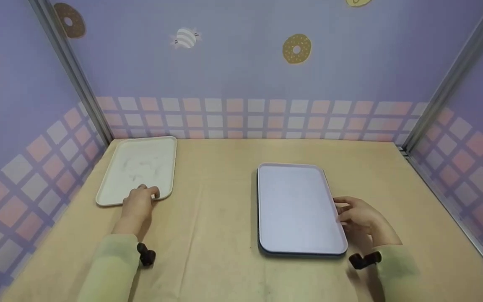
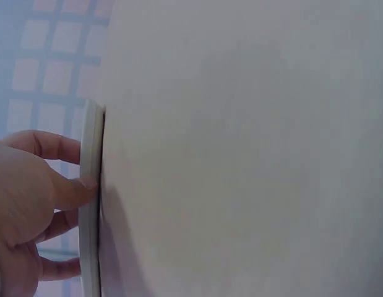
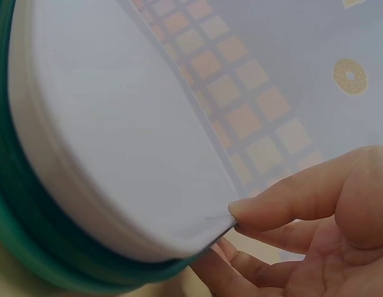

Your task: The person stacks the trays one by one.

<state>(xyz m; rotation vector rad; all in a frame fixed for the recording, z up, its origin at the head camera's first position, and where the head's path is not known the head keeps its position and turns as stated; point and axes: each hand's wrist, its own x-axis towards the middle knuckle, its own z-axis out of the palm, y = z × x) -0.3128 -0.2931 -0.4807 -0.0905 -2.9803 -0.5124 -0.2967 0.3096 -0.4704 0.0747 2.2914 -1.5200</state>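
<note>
At the left, a white tray [image 1: 145, 167] with faint grey marks lies on the table. My left hand [image 1: 138, 205] holds its near edge, fingers over the rim and thumb against the outer side; the left wrist view shows the thumb on the edge of this tray [image 2: 91, 204]. Right of centre, a pale lavender tray [image 1: 300, 209] is stacked over a dark green tray [image 3: 30, 216], which shows mostly as a border. My right hand [image 1: 363, 216] pinches the lavender tray's right edge, thumb on the rim and the other fingers lower down.
A light wooden-looking table [image 1: 220, 235] carries both the single tray and the stack, with a wide gap between them. Patterned purple walls [image 1: 233, 71] with metal corner posts [image 1: 455, 75] enclose the back and sides.
</note>
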